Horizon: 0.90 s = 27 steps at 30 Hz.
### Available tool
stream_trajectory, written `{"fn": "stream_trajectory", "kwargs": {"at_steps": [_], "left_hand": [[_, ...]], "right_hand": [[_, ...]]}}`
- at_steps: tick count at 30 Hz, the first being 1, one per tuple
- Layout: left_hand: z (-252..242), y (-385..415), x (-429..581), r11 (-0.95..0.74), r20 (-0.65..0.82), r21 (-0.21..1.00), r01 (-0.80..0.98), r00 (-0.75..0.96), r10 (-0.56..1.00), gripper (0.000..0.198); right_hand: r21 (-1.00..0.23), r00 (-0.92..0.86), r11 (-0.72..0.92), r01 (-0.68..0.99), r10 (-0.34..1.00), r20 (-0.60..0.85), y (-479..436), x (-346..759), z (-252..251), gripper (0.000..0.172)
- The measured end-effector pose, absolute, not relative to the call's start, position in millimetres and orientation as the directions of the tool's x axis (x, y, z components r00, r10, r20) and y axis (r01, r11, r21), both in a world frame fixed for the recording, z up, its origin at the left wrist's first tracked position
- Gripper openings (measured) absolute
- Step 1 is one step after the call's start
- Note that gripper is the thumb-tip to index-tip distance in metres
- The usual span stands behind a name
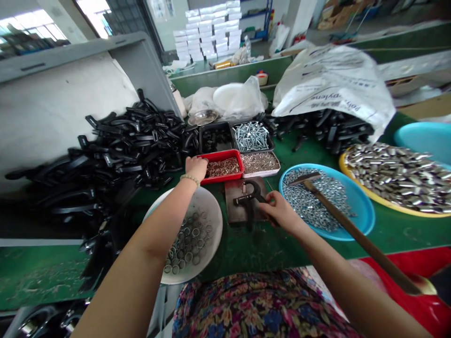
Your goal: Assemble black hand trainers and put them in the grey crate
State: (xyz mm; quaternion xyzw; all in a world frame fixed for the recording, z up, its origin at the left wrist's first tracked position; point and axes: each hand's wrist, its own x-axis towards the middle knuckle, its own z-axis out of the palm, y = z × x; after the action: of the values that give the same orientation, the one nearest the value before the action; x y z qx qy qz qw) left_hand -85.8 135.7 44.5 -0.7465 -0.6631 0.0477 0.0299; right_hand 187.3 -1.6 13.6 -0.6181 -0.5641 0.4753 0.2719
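Note:
My left hand (195, 167) reaches forward to the left end of a red tray (237, 157) of small coppery pins; its fingers curl down into the tray and what they hold is hidden. My right hand (280, 210) rests closed on a black curved handle part (254, 193) that lies on a dark metal block (236, 206) in front of me. A beaded bracelet circles my left wrist.
A white bowl (207, 199) of metal rings sits under my left arm. A blue basin (362, 213) of washers has a hammer (352, 230) lying across it. A yellow basin (391, 206) of metal pieces lies right. Trays of screws (251, 136) and piles of black handles (116, 145) lie behind.

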Motion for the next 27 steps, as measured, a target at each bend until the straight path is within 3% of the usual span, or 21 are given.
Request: {"fn": "stream_trajectory", "kwargs": {"at_steps": [3, 5, 6, 8, 11, 13, 17, 23, 25, 27], "left_hand": [[49, 135, -89, -0.115, -0.002, -0.093, 0.989, 0.116, 0.993, 0.020], [54, 127, -90, -0.099, 0.060, -0.049, 0.994, 0.102, 0.993, 0.020], [57, 119, -89, -0.099, 0.113, 0.029, 0.995, 0.095, 0.989, 0.022], [60, 97, -80, -0.149, 0.218, 0.315, 0.937, 0.081, 0.973, 0.025], [60, 56, -53, -0.264, 0.260, 0.763, 0.590, 0.094, 0.961, 0.027], [57, 33, -34, -0.251, 0.231, 0.890, 0.381, 0.098, 0.968, 0.025], [54, 9, -13, -0.200, 0.197, 0.935, 0.292, 0.040, 0.980, 0.026], [54, -9, -4, -0.242, 0.243, 0.775, 0.584, 0.078, 0.967, 0.034], [49, -14, 1, -0.195, 0.180, 0.753, 0.629, 0.089, 0.980, 0.038], [46, -19, 1, -0.150, 0.099, 0.755, 0.638, 0.116, 0.988, 0.039]], "right_hand": [[-0.951, -0.160, -0.310, -0.007, 0.939, -0.305, -12, 192, 16, 0.042], [-0.930, -0.178, -0.304, -0.208, 0.946, -0.269, -21, 191, 19, 0.038], [-0.909, -0.182, -0.299, -0.290, 0.950, -0.254, -24, 191, 22, 0.032], [-0.867, -0.176, -0.286, -0.408, 0.957, -0.233, -27, 188, 26, 0.024], [-0.833, -0.161, -0.258, -0.489, 0.966, -0.204, -26, 183, 33, 0.023], [-0.821, -0.170, -0.249, -0.514, 0.967, -0.187, -24, 180, 36, 0.023], [-0.804, -0.217, -0.258, -0.535, 0.962, -0.165, -26, 176, 36, 0.017], [-0.841, -0.169, -0.202, -0.503, 0.977, -0.133, -29, 176, 29, 0.022], [-0.902, -0.124, -0.192, -0.386, 0.980, -0.156, -27, 178, 36, 0.025], [-0.975, -0.123, -0.208, -0.074, 0.973, -0.198, -27, 183, 50, 0.025]]}}
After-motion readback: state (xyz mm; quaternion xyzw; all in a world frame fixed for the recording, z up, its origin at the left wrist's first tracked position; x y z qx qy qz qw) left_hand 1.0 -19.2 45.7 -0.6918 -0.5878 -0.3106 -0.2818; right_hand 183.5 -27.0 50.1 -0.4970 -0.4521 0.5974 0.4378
